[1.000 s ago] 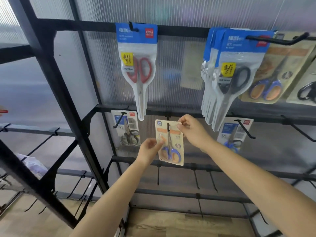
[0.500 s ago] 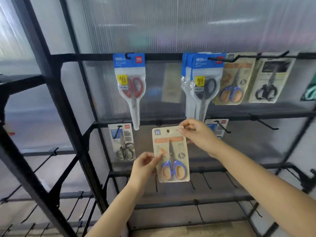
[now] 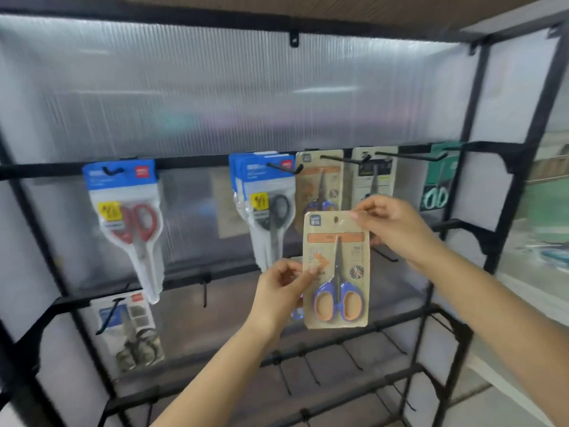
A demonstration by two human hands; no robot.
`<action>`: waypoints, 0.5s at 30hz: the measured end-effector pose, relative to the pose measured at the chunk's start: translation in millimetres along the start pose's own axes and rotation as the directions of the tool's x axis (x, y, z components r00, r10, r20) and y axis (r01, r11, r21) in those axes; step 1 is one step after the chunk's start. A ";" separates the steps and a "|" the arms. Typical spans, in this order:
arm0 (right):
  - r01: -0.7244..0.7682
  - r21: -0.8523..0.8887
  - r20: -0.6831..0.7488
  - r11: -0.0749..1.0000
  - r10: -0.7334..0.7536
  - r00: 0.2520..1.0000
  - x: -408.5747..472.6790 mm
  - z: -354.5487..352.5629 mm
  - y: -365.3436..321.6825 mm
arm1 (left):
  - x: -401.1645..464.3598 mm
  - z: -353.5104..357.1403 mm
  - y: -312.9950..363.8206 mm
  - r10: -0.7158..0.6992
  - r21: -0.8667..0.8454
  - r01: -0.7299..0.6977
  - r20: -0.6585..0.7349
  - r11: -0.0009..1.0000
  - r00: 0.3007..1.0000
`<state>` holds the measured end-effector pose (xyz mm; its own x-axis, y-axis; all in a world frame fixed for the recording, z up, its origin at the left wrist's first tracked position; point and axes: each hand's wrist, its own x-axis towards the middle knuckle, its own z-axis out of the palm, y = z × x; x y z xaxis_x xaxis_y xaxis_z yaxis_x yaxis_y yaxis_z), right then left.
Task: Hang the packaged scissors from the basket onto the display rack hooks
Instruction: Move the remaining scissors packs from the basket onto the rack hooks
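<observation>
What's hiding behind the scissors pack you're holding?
Behind the held pack, another tan pack with blue handles hangs on a hook; its lower end is covered. A blue bit peeks out at left, unidentifiable.

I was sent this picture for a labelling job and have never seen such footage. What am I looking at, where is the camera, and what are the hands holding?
The camera sits on a person's head, looking forward and down at their own bare hands. Both hands hold one tan scissors pack with blue and orange handles: the left hand pinches its left edge, the right hand its top corner. Behind stands a black display rack with hooks. Other packs already hang there, including a red-handled scissors pack and a black-handled scissors pack.
</observation>
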<state>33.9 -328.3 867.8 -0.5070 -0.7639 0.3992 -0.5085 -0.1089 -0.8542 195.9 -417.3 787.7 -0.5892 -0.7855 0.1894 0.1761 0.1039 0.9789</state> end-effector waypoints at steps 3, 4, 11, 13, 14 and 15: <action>0.033 0.003 -0.053 0.999 -0.033 0.998 13.3 -30.6 -9.2 | 11.1 25.0 18.8 0.048 -0.034 -0.046 0.069 0.998 0.996; 0.053 0.004 -0.068 0.999 -0.052 0.996 18.4 -38.8 -12.7 | 14.1 31.9 24.9 0.065 -0.050 -0.061 0.078 0.997 0.995; 0.142 0.016 -0.062 0.990 -0.140 0.988 45.3 -66.4 -26.0 | 33.4 59.1 40.2 0.168 -0.078 -0.167 0.010 0.983 0.986; 0.164 0.026 -0.051 0.986 -0.163 0.985 49.9 -68.0 -27.7 | 36.2 61.8 41.8 0.177 -0.078 -0.177 -0.008 0.981 0.984; 0.177 0.026 -0.050 0.984 -0.176 0.983 51.8 -68.3 -29.1 | 37.1 62.5 43.1 0.180 -0.082 -0.181 -0.016 0.980 0.984; 0.191 0.020 -0.048 0.981 -0.190 0.981 53.5 -68.4 -30.5 | 38.2 62.9 44.1 0.184 -0.084 -0.185 -0.024 0.979 0.983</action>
<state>-25.4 -322.3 938.0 -0.4343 -0.6978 0.5697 -0.5817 -0.2657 -0.7688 131.5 -404.3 843.0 -0.5273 -0.7675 0.3644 0.3483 0.1960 0.9167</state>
